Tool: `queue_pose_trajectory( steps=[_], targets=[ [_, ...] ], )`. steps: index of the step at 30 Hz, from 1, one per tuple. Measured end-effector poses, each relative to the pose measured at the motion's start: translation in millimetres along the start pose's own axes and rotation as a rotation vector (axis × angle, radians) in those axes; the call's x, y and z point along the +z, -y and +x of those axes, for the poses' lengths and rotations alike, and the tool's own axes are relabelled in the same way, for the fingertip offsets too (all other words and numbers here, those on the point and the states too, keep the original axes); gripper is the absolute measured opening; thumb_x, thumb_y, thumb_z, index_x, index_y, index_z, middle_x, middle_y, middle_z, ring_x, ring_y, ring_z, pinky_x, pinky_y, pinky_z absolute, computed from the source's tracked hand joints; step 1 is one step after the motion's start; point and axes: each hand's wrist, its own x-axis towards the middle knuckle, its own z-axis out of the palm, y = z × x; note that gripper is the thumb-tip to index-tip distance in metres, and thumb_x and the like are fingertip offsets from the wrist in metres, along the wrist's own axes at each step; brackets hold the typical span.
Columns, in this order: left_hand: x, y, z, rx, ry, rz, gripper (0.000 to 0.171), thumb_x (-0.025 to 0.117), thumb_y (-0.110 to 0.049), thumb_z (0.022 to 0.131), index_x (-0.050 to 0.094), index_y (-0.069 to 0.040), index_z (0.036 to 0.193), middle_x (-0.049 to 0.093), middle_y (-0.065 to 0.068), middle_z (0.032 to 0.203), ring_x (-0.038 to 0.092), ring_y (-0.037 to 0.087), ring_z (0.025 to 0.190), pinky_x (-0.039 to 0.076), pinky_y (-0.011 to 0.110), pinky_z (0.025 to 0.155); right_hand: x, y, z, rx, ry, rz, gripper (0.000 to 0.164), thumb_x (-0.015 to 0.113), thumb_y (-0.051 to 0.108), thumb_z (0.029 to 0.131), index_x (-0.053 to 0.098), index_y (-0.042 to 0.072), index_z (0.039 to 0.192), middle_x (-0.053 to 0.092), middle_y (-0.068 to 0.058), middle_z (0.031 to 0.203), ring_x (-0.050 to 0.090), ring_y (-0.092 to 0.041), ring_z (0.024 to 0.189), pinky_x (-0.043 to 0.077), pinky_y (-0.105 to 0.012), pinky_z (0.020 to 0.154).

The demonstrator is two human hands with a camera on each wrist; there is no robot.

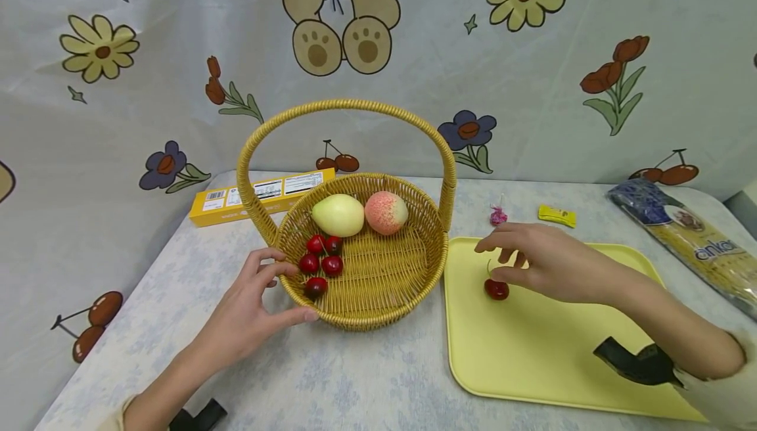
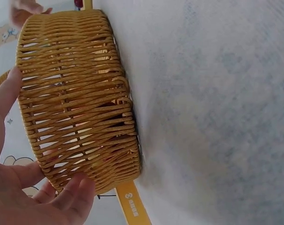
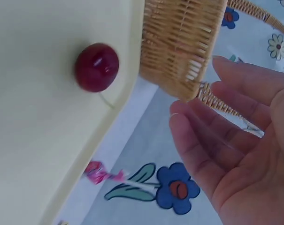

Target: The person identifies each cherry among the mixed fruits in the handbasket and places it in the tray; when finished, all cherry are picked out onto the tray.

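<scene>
My left hand [image 1: 248, 316] holds the side of a wicker basket [image 1: 378, 320], fingertips at the left rim and thumb at the front rim. The left wrist view shows the basket's woven wall [image 2: 76, 103] close up. In the basket lie several red cherries [image 1: 332, 266], a pale yellow-green pear-shaped fruit [image 1: 339, 215] and a pink peach [image 1: 386, 213]. My right hand [image 1: 547, 263] hovers above a yellow tray [image 1: 526, 359], its fingers loosely bent with nothing between them. Just below its fingertips one cherry [image 1: 496, 290] with a thin stem lies on the tray, apart from the hand in the right wrist view.
Behind the basket lies a long yellow box [image 1: 260, 198]. Past the tray's far edge are a pink-wrapped lollipop [image 1: 498, 215] and a small yellow packet [image 1: 557, 215]. A bag of pasta [image 1: 692, 234] lies at the right. A patterned cloth hangs behind the table.
</scene>
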Motion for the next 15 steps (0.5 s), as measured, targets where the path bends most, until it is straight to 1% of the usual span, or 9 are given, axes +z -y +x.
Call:
queue_pose_trajectory(
  steps=[2,4,7,10,15],
  targets=[
    [-0.9,0.9,0.6,-0.018,0.02,-0.043,0.063,0.082,-0.048,0.077,0.061,-0.009,0.121,0.037,0.003,0.135,0.053,0.031,0.112,0.051,0.05,0.086,1.7,8.1,5.3,-0.03,-0.03,-0.011,0.029,0.075,0.019,0.09,0.068,0.012,0.116,0.066,0.005,0.107,0.062,-0.008,0.088,0.054,-0.028,0.068],
    [-1.5,2.5,1.4,-0.035,0.032,-0.091,0.059,0.08,-0.046,0.08,0.061,-0.008,0.122,0.037,0.003,0.135,0.052,0.032,0.116,0.049,0.051,0.091,4.2,16.2,12.0,-0.07,-0.065,-0.031,0.028,0.076,0.017,0.089,0.069,0.012,0.115,0.065,0.005,0.107,0.062,-0.008,0.088,0.054,-0.03,0.071],
    [-1.6,5.2,2.7,-0.039,0.035,-0.157,0.053,0.079,-0.039,0.084,0.063,-0.006,0.122,0.038,0.005,0.134,0.048,0.031,0.122,0.044,0.053,0.099,7.6,27.7,23.6,-0.129,-0.104,-0.06,0.028,0.076,0.013,0.087,0.07,0.011,0.115,0.064,0.004,0.108,0.06,-0.008,0.09,0.054,-0.031,0.074],
    [-1.3,6.6,3.9,-0.027,0.029,-0.177,0.05,0.079,-0.035,0.085,0.064,-0.004,0.12,0.039,0.006,0.133,0.044,0.03,0.125,0.042,0.053,0.101,8.7,38.4,37.0,-0.182,-0.104,-0.067,0.029,0.076,0.012,0.088,0.069,0.01,0.116,0.063,0.002,0.109,0.061,-0.011,0.093,0.054,-0.033,0.077],
    [-0.9,5.5,5.0,-0.023,0.025,-0.177,0.049,0.08,-0.032,0.085,0.063,-0.001,0.119,0.039,0.007,0.132,0.042,0.029,0.126,0.041,0.055,0.102,9.2,59.4,63.8,-0.257,-0.062,-0.095,0.029,0.074,0.013,0.089,0.069,0.01,0.117,0.062,0.0,0.111,0.06,-0.014,0.095,0.052,-0.034,0.079]
  ],
)
